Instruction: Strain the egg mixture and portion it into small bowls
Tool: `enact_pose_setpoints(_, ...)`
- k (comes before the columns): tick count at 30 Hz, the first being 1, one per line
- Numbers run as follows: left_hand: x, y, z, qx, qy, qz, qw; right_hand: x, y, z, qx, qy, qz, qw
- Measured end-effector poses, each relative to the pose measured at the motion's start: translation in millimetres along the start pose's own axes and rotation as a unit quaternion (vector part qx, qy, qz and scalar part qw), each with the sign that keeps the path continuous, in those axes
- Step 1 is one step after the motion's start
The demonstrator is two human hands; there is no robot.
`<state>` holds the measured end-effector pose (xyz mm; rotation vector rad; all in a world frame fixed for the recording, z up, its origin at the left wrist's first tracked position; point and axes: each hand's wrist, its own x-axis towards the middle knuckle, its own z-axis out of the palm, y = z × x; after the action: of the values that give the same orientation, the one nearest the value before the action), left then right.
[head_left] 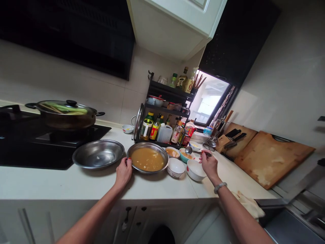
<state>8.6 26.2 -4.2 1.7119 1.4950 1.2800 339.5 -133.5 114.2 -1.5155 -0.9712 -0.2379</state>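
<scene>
1 ladle (189,150) extends leftward from the right grip (210,165).

The round, shallow metal basin (152,171) sits upright on the tabletop (91,184), its broad rim shiny and its inside holding a cloudy, yellow-brown liquid with small pale bits floating mostly toward the near side. The small ladle (188,150), a rounded metal head on a slim handle with a dark end, lies nearly level over the teal bowl (182,158); whether its head touches the contents is unclear.
</scene>
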Motion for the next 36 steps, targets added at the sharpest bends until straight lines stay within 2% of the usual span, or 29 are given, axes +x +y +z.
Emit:
enact_pose_setpoints(6, 0.5, -0.6, 0.3, 0.002, -0.001, 0.000, 1.000, 9.0, 35.2, 0.0, -0.014, 0.010, 0.091, 0.996)
enact_pose_setpoints(9, 0.5, -0.7, 0.2, 0.007, -0.004, 0.001, 1.000, 11.0, 41.9, 2.0, -0.008, 0.025, 0.130, 0.991)
enact_pose_setpoints(13, 0.7, -0.5, 0.4, 0.012, 0.000, -0.001, 1.000, 16.2, 48.7, 1.1, 0.019, 0.077, 0.177, 0.981)
enact_pose_setpoints(19, 0.6, -0.2, 0.6, 0.009, -0.003, 0.000, 1.000, 22.6, 52.1, -3.8, 0.106, 0.148, 0.200, 0.963)
enact_pose_setpoints(23, 0.3, 0.8, 0.0, 0.010, 0.000, 0.002, 1.000, 23.6, 44.8, -8.3, 0.161, 0.153, 0.196, 0.955)
enact_pose_setpoints(28, 0.3, 0.8, 0.0, 0.008, 0.004, 0.003, 1.000, 20.0, 26.0, -9.8, 0.202, 0.131, 0.177, 0.954)
enact_pose_setpoints(36, -0.1, 1.6, -0.4, 0.008, 0.010, 0.005, 1.000, -7.0, -21.1, 8.8, 0.260, 0.048, 0.147, 0.953)
